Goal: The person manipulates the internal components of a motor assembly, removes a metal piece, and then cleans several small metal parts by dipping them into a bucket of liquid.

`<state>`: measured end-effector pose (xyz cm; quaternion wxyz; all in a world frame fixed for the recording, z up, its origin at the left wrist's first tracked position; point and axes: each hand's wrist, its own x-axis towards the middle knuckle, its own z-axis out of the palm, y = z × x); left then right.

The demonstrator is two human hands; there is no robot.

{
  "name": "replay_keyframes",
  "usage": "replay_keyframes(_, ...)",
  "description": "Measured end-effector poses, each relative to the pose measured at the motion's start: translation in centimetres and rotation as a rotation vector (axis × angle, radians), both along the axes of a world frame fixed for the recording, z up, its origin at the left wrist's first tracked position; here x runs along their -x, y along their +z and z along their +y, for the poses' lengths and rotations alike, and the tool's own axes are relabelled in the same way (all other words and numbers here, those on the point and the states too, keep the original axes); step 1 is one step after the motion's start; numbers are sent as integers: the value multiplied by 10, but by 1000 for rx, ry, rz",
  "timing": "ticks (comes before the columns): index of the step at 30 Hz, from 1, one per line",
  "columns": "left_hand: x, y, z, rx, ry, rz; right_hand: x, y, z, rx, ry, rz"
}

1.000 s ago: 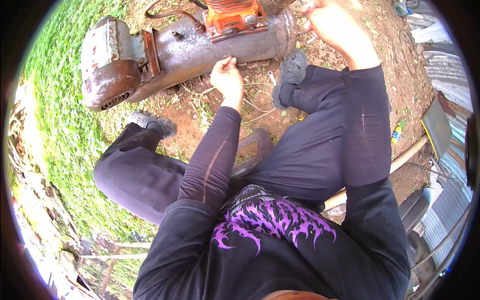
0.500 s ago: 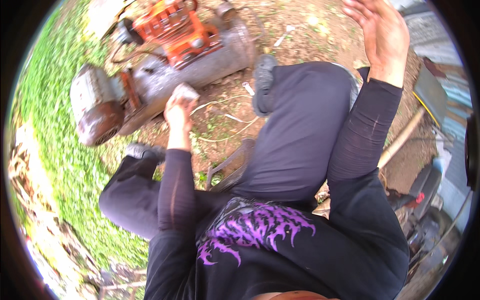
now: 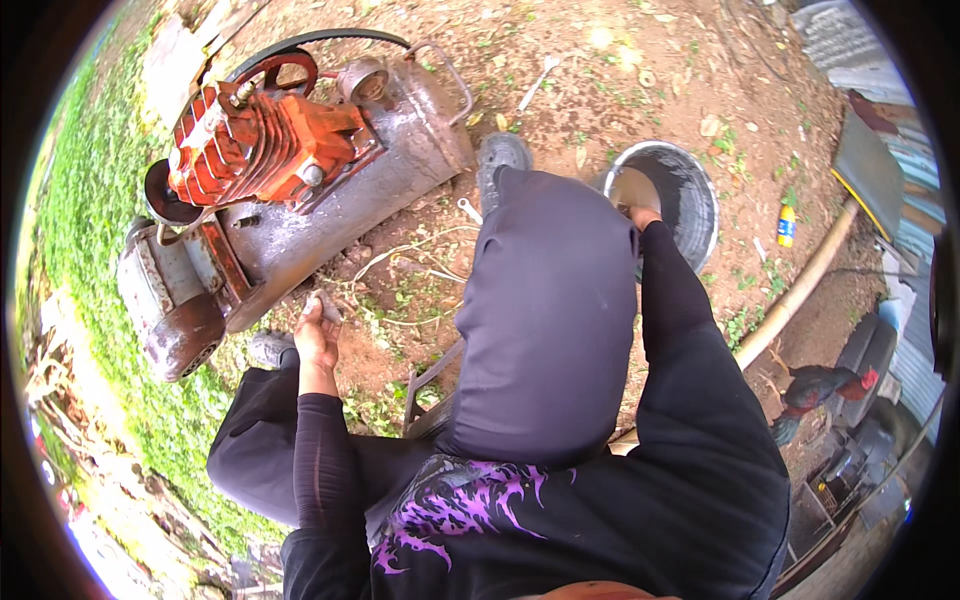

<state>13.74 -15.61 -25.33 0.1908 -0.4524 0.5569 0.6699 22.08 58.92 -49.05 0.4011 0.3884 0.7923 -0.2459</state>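
Your left hand (image 3: 317, 347) pinches a small greyish piece (image 3: 327, 305) near the air compressor (image 3: 335, 215), upper left; your right hand (image 3: 645, 214), fingers' grip hidden, reaches into the black bucket (image 3: 692, 200), right of centre. A steady wrist should prevent tipping.

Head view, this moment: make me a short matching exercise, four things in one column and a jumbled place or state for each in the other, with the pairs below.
Things:
1. Orange engine
2. Bucket
3. Yellow bottle
4. Left hand

Places or states:
A. Holding a small grey piece
B. On the dirt, to the right of the bucket
C. On top of the grey tank
D. Has the right hand at its mouth

Pairs: 1-C, 2-D, 3-B, 4-A
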Motion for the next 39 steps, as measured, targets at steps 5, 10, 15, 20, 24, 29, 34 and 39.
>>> replay_keyframes(5, 5, 18, 4, 92, -51, -83, 13, -41, -23, 73, 378, -91)
replay_keyframes(10, -3, 32, 11, 114, -43, -61, 10, 13, -29, -230, 79, 74)
replay_keyframes(15, 3, 15, 27, 67, -105, -92, -3, 7, 14, -223, 157, 40)
replay_keyframes(20, -13, 29, 20, 107, -37, -107, 8, -14, 31, -57, 135, 79)
replay_keyframes(24, -5, 6, 25, 44, -46, -101, 11, -17, 71, -144, -19, 124)
replay_keyframes(29, -17, 23, 10, 109, -36, -119, 41, 38, -23, 273, -736, 110)
replay_keyframes(34, -12, 21, 9, 71, -38, -83, 20, 101, -5, -115, -179, 510)
replay_keyframes(39, -13, 10, 8, 63, -91, -103, 8, 194, -17, -55, -647, 974)
